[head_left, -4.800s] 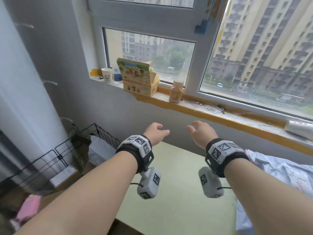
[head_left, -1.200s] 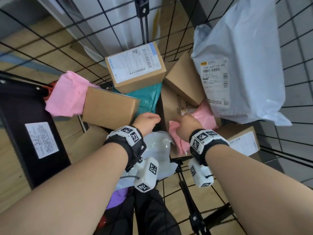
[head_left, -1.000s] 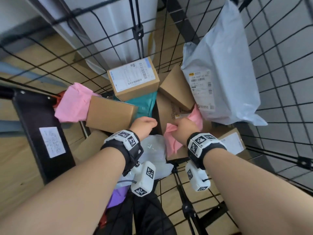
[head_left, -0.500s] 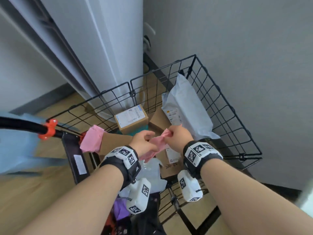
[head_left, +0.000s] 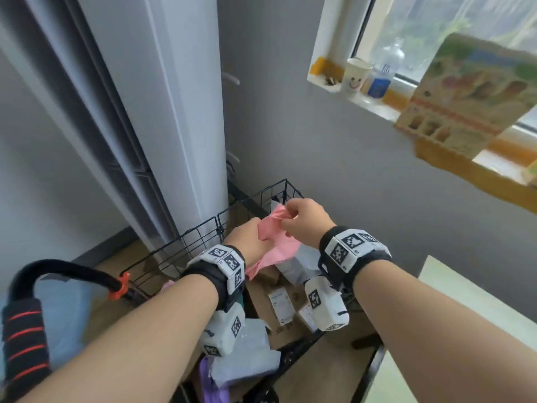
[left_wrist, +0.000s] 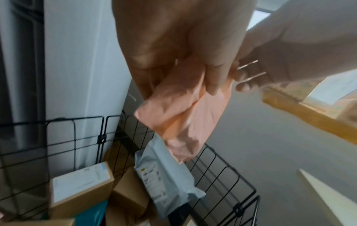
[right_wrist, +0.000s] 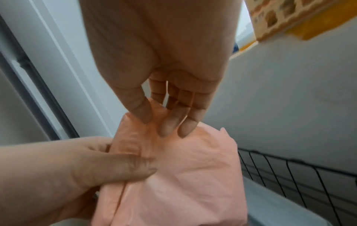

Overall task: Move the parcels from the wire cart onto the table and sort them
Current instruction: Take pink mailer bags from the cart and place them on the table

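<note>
Both hands hold a soft pink plastic parcel (head_left: 276, 242) in the air above the black wire cart (head_left: 203, 234). My left hand (head_left: 247, 242) grips its left side, fingers curled into the plastic (left_wrist: 185, 113). My right hand (head_left: 302, 219) pinches its top edge between thumb and fingers (right_wrist: 173, 119). The pink parcel (right_wrist: 183, 183) fills the lower right wrist view. Inside the cart lie cardboard boxes (left_wrist: 81, 189), a grey-white mailer bag (left_wrist: 164, 175) and a teal bag (left_wrist: 90, 214). A corner of the pale green table (head_left: 465, 309) shows at the lower right.
A tall white appliance (head_left: 162, 112) stands behind the cart. The cart's black padded handle (head_left: 26, 338) curves at the lower left. A window sill (head_left: 436, 135) at the upper right carries a paper cup (head_left: 356, 75), a bottle (head_left: 383, 72) and a printed carton (head_left: 470, 91).
Both hands reached into the cart, took hold of the pink parcel and lifted it above the cart rim. My head has risen and turned right, bringing the window sill into view.
</note>
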Demonstrator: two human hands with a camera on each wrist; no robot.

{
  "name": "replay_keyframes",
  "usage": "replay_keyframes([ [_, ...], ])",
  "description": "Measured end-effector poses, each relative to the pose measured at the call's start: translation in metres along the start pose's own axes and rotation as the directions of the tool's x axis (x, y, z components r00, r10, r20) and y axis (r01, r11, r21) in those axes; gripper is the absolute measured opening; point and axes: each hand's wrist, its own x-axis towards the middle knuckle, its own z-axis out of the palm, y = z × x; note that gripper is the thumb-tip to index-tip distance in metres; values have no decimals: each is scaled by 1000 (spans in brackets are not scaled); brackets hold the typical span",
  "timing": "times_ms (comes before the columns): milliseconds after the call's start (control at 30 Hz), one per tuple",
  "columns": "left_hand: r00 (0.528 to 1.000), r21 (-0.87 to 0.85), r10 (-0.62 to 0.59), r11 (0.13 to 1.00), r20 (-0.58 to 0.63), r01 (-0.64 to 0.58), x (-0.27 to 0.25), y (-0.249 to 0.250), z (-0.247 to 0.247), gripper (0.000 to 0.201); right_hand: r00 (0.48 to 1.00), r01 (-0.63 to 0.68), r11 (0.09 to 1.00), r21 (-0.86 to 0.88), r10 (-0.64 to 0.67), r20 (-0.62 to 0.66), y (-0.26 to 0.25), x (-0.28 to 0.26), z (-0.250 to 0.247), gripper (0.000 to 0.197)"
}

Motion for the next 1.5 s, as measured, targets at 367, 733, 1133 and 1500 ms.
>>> replay_keyframes([
  [367, 988, -281, 95, 951, -123, -126, -51, 116, -36, 44, 963, -25, 1000, -13, 21, -270, -11, -106, -92, 68],
  [733, 974, -625, 198, 776, 112, -86, -105, 219, 22, 104, 874, -218, 971, -103, 147, -463, 29, -216, -161, 70],
  [1133, 872, -570, 359, 813, 334, -116, -198, 310, 140, 61, 726, -301, 940, 158, 333, -602, 138, -332, -229, 20],
  [1500, 765, -371, 410, 897, 497, -239, -251, 383, 276, 70, 578, -107, 731, 674, 597, -556, 238, -445, -310, 22],
])
